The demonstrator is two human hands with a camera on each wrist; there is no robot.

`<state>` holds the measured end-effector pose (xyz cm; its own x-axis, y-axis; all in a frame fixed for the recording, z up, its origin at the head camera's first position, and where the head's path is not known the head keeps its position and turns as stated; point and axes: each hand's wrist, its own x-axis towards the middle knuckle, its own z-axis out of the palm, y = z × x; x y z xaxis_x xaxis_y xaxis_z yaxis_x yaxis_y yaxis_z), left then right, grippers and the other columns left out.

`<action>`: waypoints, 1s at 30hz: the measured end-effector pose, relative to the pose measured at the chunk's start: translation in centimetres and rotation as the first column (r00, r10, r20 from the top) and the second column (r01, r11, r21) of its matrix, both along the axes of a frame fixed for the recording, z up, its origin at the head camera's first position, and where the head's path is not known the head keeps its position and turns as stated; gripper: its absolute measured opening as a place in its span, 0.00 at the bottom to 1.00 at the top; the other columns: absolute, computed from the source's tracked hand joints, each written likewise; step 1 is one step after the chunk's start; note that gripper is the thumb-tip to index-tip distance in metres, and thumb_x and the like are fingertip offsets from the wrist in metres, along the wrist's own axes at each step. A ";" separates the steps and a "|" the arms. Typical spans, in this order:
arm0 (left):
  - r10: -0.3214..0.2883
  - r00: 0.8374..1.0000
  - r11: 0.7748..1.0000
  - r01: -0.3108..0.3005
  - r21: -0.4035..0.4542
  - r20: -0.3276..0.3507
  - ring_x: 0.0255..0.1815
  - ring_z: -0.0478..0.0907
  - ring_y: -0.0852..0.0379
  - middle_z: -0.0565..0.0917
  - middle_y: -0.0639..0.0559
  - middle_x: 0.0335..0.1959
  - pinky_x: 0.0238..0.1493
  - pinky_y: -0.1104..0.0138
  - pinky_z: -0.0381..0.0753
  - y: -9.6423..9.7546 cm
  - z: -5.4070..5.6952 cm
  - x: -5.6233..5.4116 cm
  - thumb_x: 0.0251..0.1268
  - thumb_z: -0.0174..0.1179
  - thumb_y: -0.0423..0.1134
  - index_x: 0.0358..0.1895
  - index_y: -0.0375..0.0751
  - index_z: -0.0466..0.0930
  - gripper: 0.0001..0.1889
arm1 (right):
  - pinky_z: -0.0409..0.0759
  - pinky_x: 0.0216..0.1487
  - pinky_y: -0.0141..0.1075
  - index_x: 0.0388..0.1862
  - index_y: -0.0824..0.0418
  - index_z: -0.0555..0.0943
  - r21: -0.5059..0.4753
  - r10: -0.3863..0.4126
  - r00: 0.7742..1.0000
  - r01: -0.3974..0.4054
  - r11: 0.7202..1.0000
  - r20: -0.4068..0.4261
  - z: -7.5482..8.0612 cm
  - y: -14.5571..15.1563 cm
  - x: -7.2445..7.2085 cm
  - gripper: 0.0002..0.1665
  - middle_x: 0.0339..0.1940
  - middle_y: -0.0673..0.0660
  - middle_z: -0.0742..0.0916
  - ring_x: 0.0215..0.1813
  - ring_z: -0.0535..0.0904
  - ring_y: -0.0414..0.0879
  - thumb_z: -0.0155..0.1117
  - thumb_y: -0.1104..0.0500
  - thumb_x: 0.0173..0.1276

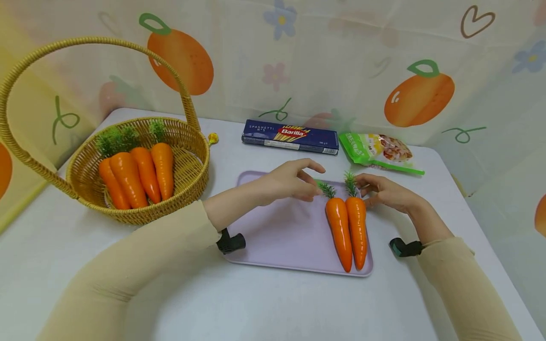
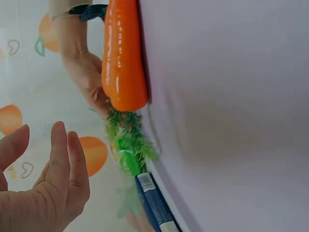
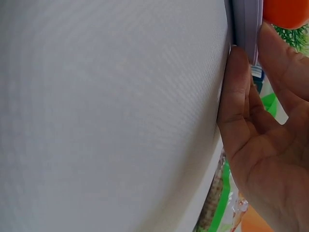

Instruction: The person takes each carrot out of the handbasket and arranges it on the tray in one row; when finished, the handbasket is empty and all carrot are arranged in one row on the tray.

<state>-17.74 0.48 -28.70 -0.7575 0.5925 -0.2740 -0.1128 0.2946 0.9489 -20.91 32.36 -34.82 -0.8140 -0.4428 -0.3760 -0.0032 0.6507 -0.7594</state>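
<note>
- Centre of frame: lilac tray [image 1: 277, 237], on white table [image 1: 273, 308].
- Right end of tray: two carrots [image 1: 339, 227], side by side, leafy tops toward upper frame.
- Mid-frame, over tray: left hand [image 1: 294, 182], fingers loosely parted, nothing held, near leafy tops.
- Right of centre: right hand [image 1: 386, 192], thumb and fingers pinching tray's edge.
- Left: wicker basket [image 1: 183, 201], four more carrots [image 1: 128, 177] inside.
- Upper centre, rightward: blue spaghetti box [image 1: 290, 137], green-edged packet [image 1: 384, 151].

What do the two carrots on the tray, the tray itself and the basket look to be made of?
Carrots: probably moulded plastic or foam, glossy; sharp highlights and tinsel-like tops suggest imitations.
Tray: likely plastic, fairly matte lilac; smooth, evenly coloured, thin raised rim.
Basket: woven strands with a slight sheen; wicker or plastic imitation, unclear which.
</note>
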 end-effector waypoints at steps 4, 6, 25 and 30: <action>0.014 1.000 1.000 -0.013 0.014 -0.023 0.49 0.84 0.44 0.77 0.41 0.51 0.55 0.59 0.86 -1.3 1.0 -0.2 0.66 0.63 0.33 0.65 0.46 0.71 0.25 | 0.78 0.51 0.28 0.69 0.67 0.65 -0.009 0.003 1.000 -0.003 1.000 0.003 0.0 0.1 0.0 0.38 0.62 0.66 0.71 0.54 0.71 0.48 0.59 0.72 0.58; 0.030 0.999 0.999 -0.029 0.026 -0.030 0.48 0.84 0.45 0.76 0.41 0.51 0.55 0.58 0.86 -2.1 1.5 -0.3 0.66 0.63 0.33 0.65 0.47 0.71 0.24 | 0.78 0.51 0.28 0.69 0.67 0.65 -0.011 0.005 1.000 -0.005 1.000 0.005 0.0 0.1 0.0 0.38 0.62 0.66 0.71 0.54 0.71 0.48 0.59 0.71 0.58; 0.154 0.984 0.983 -0.143 0.117 -0.090 0.47 0.80 0.56 0.74 0.47 0.54 0.60 0.58 0.83 -9.2 6.9 -1.3 0.72 0.55 0.31 0.68 0.42 0.67 0.23 | 0.78 0.52 0.26 0.71 0.67 0.64 -0.006 0.006 1.000 -0.006 1.000 0.002 0.2 0.0 0.2 0.41 0.64 0.67 0.71 0.54 0.71 0.48 0.58 0.72 0.55; 0.195 0.976 0.977 -0.184 0.104 -0.099 0.50 0.80 0.56 0.73 0.49 0.58 0.59 0.63 0.84 -10.9 7.7 -1.6 0.73 0.54 0.34 0.66 0.43 0.68 0.21 | 0.78 0.52 0.26 0.71 0.67 0.64 -0.005 0.001 1.000 -0.001 1.000 0.009 0.2 0.0 0.1 0.41 0.64 0.67 0.71 0.55 0.70 0.49 0.58 0.72 0.55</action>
